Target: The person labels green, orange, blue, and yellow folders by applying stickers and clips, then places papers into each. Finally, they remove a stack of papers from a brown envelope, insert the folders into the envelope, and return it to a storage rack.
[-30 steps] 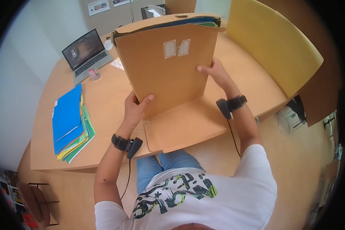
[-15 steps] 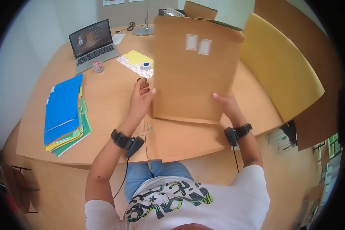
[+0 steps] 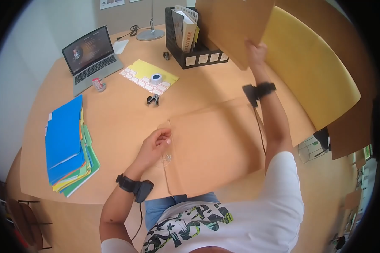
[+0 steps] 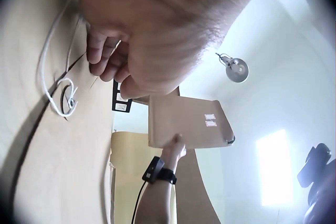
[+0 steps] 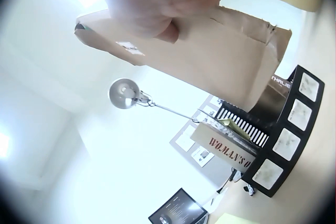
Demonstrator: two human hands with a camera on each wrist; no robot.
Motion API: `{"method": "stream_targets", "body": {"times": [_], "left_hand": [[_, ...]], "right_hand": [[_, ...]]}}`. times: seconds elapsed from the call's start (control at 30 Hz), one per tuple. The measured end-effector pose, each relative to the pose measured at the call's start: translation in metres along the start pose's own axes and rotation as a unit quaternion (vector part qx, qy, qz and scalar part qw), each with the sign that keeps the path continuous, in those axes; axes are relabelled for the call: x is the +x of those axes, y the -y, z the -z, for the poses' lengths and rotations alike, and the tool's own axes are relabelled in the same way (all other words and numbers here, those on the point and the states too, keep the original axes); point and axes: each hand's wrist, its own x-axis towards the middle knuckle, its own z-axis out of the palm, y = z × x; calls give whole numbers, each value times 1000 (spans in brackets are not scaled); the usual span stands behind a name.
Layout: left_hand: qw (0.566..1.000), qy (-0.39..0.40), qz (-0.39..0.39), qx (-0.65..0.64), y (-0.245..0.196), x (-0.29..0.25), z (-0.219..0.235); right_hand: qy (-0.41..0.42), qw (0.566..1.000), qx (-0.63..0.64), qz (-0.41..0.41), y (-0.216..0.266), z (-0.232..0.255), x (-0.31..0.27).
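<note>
The right hand [image 3: 257, 55] grips a brown cardboard folder [image 3: 236, 29] by its edge, raised at the back right beside the black box. In the right wrist view the thumb of the right hand [image 5: 163, 3] presses on the folder's face [image 5: 210, 50], near a small white label. A second brown folder [image 3: 215, 147] lies flat at the table's front edge. At its left edge is the left hand [image 3: 154, 147], fingers loosely curled. The left wrist view shows the left hand [image 4: 152, 29] over the cardboard, near a white string [image 4: 44, 71] around a round fastener.
A black box [image 3: 207, 59] holds books at the back. Stacked blue, yellow and green folders [image 3: 65, 135] lie left, below a laptop [image 3: 93, 63]. Between stand a label sheet [image 3: 137, 76], a white roll [image 3: 156, 79] and a black clip [image 3: 153, 100]. A lamp base [image 3: 150, 34] is behind.
The right hand has carried the upright folder away to the back right, uncovering the black box and the flat folder. The left hand has let go of it and come down to the flat folder.
</note>
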Motion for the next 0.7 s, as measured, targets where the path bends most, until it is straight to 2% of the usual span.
{"method": "stream_targets", "body": {"times": [0.13,0.23,0.3,0.47,0.53,0.63,0.7], "left_hand": [[999,-20,-25,25,-1,-2,-3],[994,-16,-49,101,-11,-4,-4],[994,-12,-50,97,-14,-4,-4],[992,-6,-56,117,-24,-5,-5],[993,2,-28,115,-28,-4,-3],[993,8,-14,116,-28,-4,-2],[993,10,-15,119,-27,-4,-2]], "right_hand": [[-14,999,-22,-18,-6,-68,15],[-2,997,-60,-40,-8,-104,20],[-9,996,-73,-48,-10,-124,22],[5,991,-110,-70,-18,-164,22],[8,990,-117,-77,-27,-178,17],[-7,985,-161,-56,-16,-187,3],[-17,990,-135,-30,-23,-194,5]]}}
